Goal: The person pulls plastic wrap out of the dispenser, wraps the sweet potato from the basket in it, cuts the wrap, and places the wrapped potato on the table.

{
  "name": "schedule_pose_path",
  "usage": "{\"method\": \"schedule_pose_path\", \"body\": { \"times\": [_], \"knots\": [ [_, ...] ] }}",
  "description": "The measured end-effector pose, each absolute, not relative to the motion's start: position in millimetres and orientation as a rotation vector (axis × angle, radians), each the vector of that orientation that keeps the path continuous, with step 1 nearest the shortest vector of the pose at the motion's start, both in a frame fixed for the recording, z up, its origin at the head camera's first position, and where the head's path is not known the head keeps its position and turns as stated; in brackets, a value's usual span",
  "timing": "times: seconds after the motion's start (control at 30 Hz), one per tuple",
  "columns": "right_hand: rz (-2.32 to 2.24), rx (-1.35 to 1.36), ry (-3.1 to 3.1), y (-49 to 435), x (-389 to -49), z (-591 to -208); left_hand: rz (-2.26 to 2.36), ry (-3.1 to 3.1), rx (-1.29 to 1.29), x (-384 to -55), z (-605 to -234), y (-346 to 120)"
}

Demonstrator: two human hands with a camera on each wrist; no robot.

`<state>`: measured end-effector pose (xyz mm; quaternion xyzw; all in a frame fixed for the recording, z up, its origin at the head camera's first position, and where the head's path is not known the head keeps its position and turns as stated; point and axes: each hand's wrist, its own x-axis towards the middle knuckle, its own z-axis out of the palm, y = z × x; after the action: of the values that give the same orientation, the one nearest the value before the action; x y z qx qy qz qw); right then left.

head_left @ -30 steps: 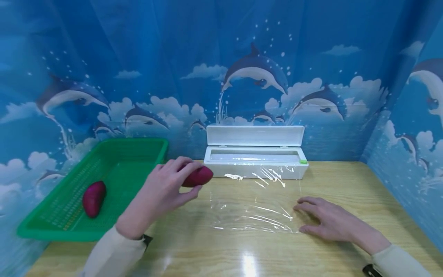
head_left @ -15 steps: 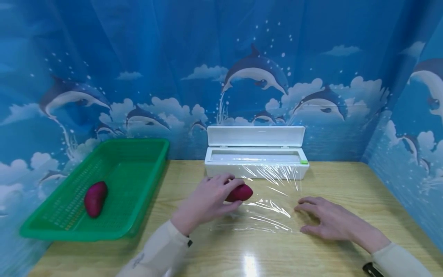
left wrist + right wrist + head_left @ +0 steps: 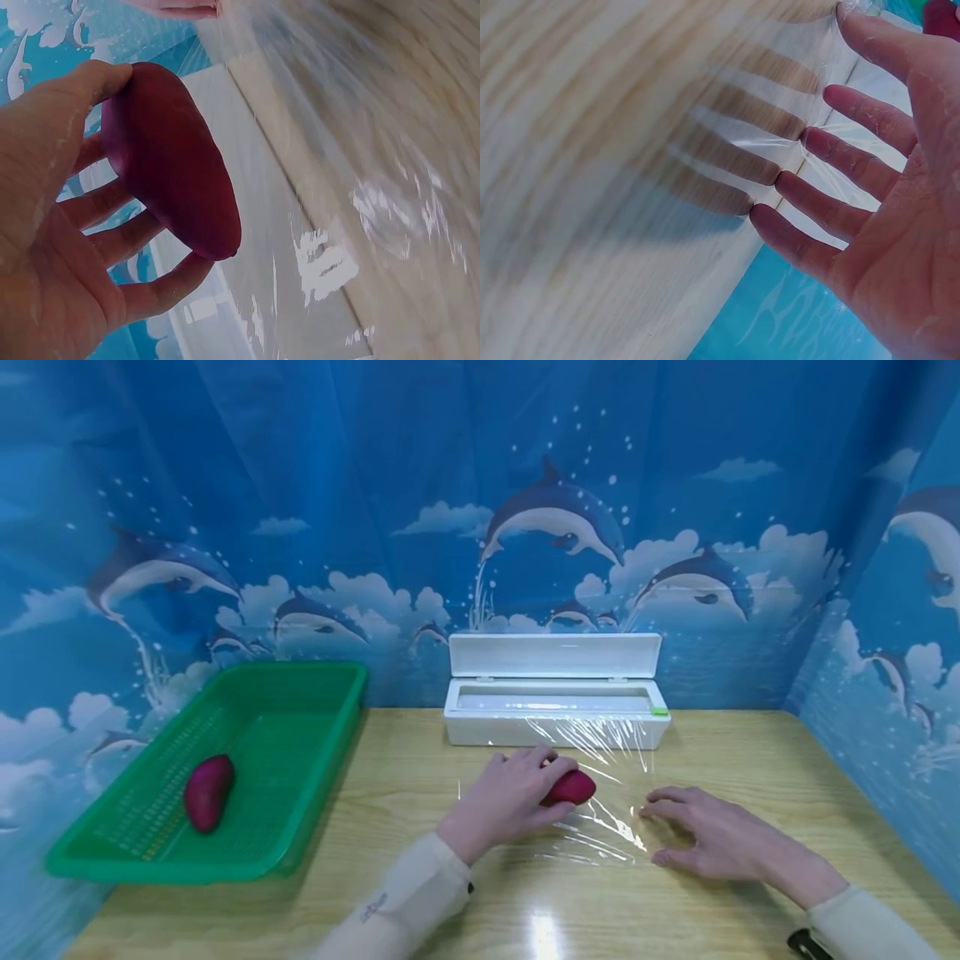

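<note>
A person's left hand grips a purple-red sweet potato between thumb and fingers, over clear plastic film spread across the middle of a wooden counter. The sweet potato's uncovered end points rightward, toward the right hand, which grasps nothing; its fingers are extended, tips resting at the film's right edge, nearer the counter's right side. The film runs forward from an open white box at the counter's back edge. The left hand hides the sweet potato's other end and part of the film. The transparent film is hard to trace, so whether the sweet potato touches it is uncertain. The counter's front edge is cut off.
</note>
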<state>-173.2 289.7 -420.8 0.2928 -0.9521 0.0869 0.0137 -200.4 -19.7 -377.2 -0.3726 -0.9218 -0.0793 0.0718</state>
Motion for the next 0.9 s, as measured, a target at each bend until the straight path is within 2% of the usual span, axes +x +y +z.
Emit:
{"method": "schedule_pose_path", "body": {
  "times": [0.67, 0.9],
  "knots": [
    [0.311, 0.914, -2.98, 288.2, -175.0, -418.2, -0.189, -2.86, -1.102, -217.9, -405.2, -2.8],
    [0.558, 0.849, -2.995, 294.1, -175.4, -416.8, -0.192, -2.857, -1.093, -220.0, -407.2, -2.9]
  ]
}}
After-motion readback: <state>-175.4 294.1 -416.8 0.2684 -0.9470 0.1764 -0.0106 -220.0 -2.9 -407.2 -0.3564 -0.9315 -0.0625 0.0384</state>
